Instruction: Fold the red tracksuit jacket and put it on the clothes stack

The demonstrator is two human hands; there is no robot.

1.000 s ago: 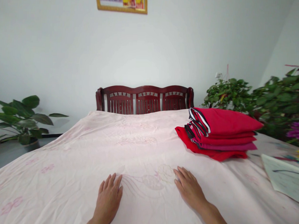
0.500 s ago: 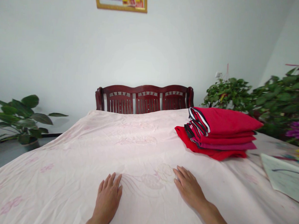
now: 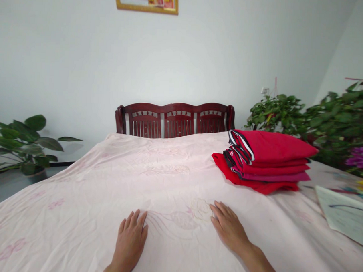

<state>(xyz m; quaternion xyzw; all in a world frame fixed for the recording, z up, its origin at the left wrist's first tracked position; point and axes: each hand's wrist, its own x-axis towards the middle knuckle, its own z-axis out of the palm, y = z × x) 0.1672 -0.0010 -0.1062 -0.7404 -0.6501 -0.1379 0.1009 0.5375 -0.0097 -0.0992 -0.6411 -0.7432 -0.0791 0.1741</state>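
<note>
My left hand (image 3: 131, 239) rests palm down on a pale pink cloth (image 3: 173, 187) printed with faint flowers, its fingers stretched out. To the right, my right hand (image 3: 229, 226) lies flat on the same cloth, near an outlined flower, with nothing in it. Beyond my right hand stands a stack of folded red clothes (image 3: 270, 160). Dark and white striped edges show on its left side, and a magenta layer sits low in the pile above a bright red bottom piece.
Behind the cloth-covered surface is a dark red wooden bench back (image 3: 179, 118) against the wall. A potted plant (image 3: 30, 145) stands at left, leafy plants (image 3: 345, 115) at right. A pale sheet (image 3: 343, 213) lies at the right edge. A framed picture (image 3: 147, 8) hangs above.
</note>
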